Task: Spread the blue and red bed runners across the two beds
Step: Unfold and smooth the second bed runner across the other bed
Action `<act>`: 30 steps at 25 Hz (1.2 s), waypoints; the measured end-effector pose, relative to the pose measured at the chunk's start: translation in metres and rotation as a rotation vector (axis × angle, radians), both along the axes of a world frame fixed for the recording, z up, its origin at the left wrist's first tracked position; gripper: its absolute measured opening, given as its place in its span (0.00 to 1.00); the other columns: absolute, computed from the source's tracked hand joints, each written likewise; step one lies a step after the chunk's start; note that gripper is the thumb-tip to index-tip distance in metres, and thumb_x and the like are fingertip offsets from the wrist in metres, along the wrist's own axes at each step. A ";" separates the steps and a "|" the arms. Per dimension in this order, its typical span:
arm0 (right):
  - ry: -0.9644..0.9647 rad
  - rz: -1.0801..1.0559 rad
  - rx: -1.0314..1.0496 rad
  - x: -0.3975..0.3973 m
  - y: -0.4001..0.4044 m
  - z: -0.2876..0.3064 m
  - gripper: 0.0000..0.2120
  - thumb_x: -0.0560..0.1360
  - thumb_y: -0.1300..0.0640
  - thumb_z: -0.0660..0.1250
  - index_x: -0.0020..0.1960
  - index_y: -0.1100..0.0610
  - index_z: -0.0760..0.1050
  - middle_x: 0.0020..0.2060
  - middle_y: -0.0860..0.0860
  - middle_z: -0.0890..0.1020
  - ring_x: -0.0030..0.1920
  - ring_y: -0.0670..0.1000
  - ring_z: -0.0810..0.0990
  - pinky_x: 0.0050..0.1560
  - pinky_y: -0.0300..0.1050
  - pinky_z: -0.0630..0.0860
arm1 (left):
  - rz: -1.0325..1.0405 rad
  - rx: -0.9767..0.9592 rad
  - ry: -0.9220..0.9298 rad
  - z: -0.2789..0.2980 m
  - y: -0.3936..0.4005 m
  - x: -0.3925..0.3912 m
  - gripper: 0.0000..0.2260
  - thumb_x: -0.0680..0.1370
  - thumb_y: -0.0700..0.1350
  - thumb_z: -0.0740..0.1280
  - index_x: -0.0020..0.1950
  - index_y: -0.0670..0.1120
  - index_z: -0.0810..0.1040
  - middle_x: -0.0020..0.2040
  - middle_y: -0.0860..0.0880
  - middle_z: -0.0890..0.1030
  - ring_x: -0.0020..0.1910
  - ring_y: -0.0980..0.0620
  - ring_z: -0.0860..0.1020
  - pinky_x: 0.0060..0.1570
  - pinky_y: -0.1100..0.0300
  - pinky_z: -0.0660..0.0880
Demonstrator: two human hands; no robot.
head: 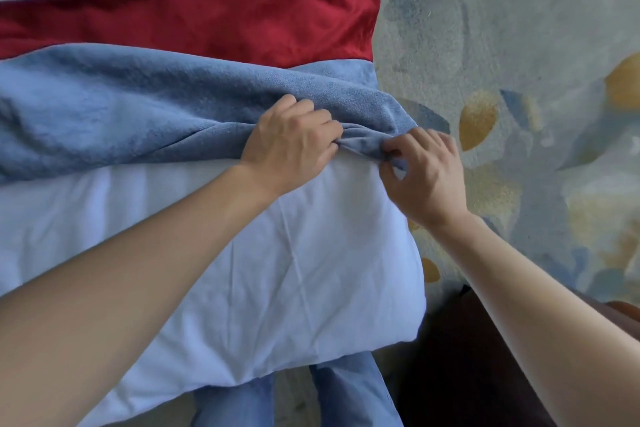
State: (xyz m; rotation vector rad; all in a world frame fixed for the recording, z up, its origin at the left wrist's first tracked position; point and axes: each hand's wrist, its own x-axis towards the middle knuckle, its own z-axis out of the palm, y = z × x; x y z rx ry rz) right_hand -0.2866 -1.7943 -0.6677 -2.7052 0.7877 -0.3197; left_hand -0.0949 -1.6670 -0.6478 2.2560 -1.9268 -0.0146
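The blue runner (138,107) is being straightened at the edge of a bed (294,270), where it is bunched into a twisted fold just beside the red runner (207,21), which is already laid flat across the white bedding. The fold is gripped by the left hand (291,142), fingers curled over the gathered cloth, while the hanging end is pinched by the right hand (426,177) between thumb and fingertips at the bed's side; both grips are clamped on the blue cloth, close together. The blue band is seen to lie crumpled and uneven toward the left of the view, so this step is judged to be the spreading of the blue runner, with the red one apparently done on this bed. Only one bed is shown; the state of the second cannot be told. For the next move, the twisted fold would need to be opened out and the near edge drawn toward the person until it runs parallel to the red band, the end left draped over the side above the patterned carpet (519,45)
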 end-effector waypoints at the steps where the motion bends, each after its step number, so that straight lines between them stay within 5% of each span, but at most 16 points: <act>1: 0.035 0.021 -0.002 -0.001 0.003 -0.004 0.10 0.69 0.54 0.72 0.48 0.56 0.79 0.41 0.51 0.79 0.44 0.57 0.78 0.55 0.50 0.70 | 0.011 -0.015 0.049 0.002 -0.001 0.000 0.09 0.76 0.44 0.65 0.37 0.47 0.80 0.33 0.49 0.78 0.35 0.45 0.74 0.39 0.52 0.69; 4: 0.036 0.022 -0.059 0.002 0.004 -0.008 0.12 0.71 0.50 0.74 0.48 0.57 0.80 0.42 0.52 0.80 0.45 0.58 0.78 0.59 0.53 0.71 | 0.009 -0.041 0.137 0.005 0.000 -0.001 0.10 0.76 0.44 0.64 0.36 0.46 0.80 0.32 0.48 0.78 0.34 0.45 0.74 0.39 0.52 0.67; 8: -0.041 0.003 -0.136 0.009 0.010 -0.002 0.05 0.76 0.58 0.66 0.42 0.56 0.78 0.33 0.50 0.77 0.38 0.57 0.75 0.57 0.55 0.73 | -0.054 0.007 0.051 0.006 0.001 -0.009 0.07 0.74 0.42 0.62 0.38 0.46 0.77 0.35 0.47 0.77 0.37 0.44 0.74 0.39 0.51 0.67; 11: 0.025 0.045 -0.161 -0.015 0.016 0.000 0.07 0.76 0.60 0.63 0.40 0.57 0.76 0.33 0.51 0.76 0.38 0.57 0.75 0.56 0.54 0.72 | -0.043 0.090 -0.061 0.005 0.018 -0.008 0.04 0.71 0.38 0.61 0.42 0.46 0.74 0.38 0.47 0.75 0.39 0.44 0.73 0.39 0.51 0.66; 17: 0.209 0.185 -0.066 -0.023 0.064 0.014 0.06 0.74 0.54 0.69 0.46 0.56 0.76 0.40 0.52 0.77 0.44 0.58 0.76 0.60 0.55 0.71 | 0.014 0.011 0.005 0.000 0.072 -0.020 0.04 0.69 0.38 0.66 0.39 0.47 0.74 0.37 0.46 0.74 0.38 0.43 0.73 0.41 0.50 0.68; 21: 0.105 0.073 -0.106 0.028 0.103 0.016 0.03 0.74 0.59 0.70 0.42 0.56 0.77 0.36 0.52 0.78 0.41 0.58 0.77 0.55 0.54 0.71 | -0.006 -0.082 0.001 -0.006 0.087 -0.028 0.05 0.74 0.41 0.67 0.39 0.48 0.75 0.36 0.46 0.75 0.39 0.43 0.74 0.43 0.50 0.67; 25: 0.223 -0.065 -0.198 -0.019 0.092 0.023 0.05 0.71 0.63 0.72 0.43 0.57 0.76 0.35 0.53 0.79 0.39 0.60 0.78 0.54 0.55 0.70 | -0.006 -0.033 -0.117 -0.008 0.112 0.004 0.06 0.71 0.37 0.65 0.39 0.48 0.76 0.36 0.48 0.75 0.37 0.45 0.74 0.39 0.51 0.68; 30: 0.236 -0.090 -0.241 -0.030 0.140 0.035 0.09 0.73 0.60 0.70 0.52 0.58 0.76 0.46 0.56 0.79 0.49 0.62 0.76 0.58 0.58 0.69 | -0.067 -0.056 0.066 0.008 0.131 -0.002 0.04 0.67 0.38 0.66 0.36 0.46 0.77 0.34 0.46 0.77 0.35 0.43 0.76 0.37 0.53 0.68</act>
